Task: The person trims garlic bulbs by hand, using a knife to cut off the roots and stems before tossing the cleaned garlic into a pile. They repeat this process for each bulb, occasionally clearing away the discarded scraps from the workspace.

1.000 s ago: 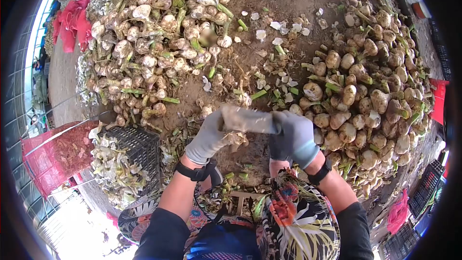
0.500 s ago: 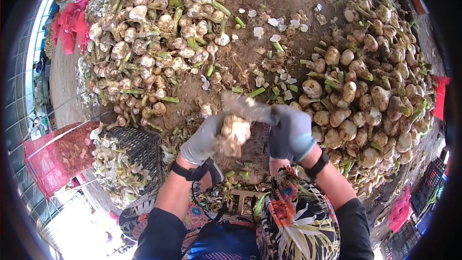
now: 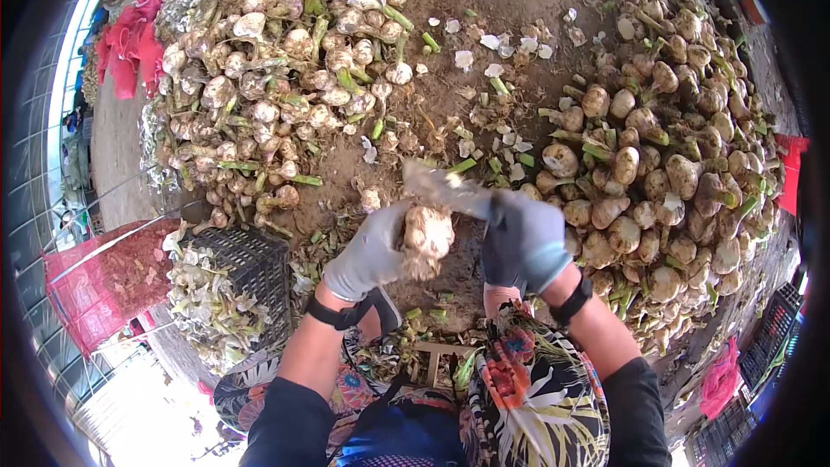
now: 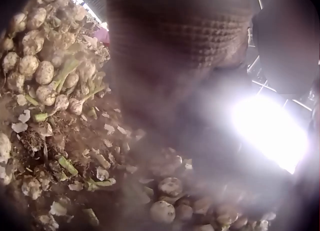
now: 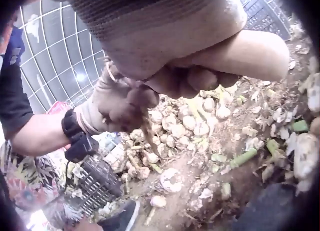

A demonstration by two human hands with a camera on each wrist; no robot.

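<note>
In the head view my gloved left hand [image 3: 367, 251] grips a garlic bulb [image 3: 429, 232], its roots hanging ragged below. My right hand [image 3: 526, 238], also gloved, holds a knife [image 3: 454, 193] whose broad blade, blurred, lies across just above the bulb. The pale knife handle [image 5: 250, 53] sticks out of the right fist in the right wrist view, where the left hand [image 5: 120, 106] appears beyond it. The left wrist view shows mostly the blurred glove [image 4: 175, 46], with the bulb hidden.
A heap of garlic with stalks [image 3: 285, 78] lies at left, a heap of trimmed bulbs [image 3: 666, 164] at right. A black crate [image 3: 259, 268] with peelings beside it stands near my left arm. Stalk pieces and skins litter the ground [image 3: 484, 43] between. A red mesh bag [image 3: 104, 281] is far left.
The blurred blade first lay flat across in front of the left hand. The bulb then came into view below it, and the blade tip now points up and left.
</note>
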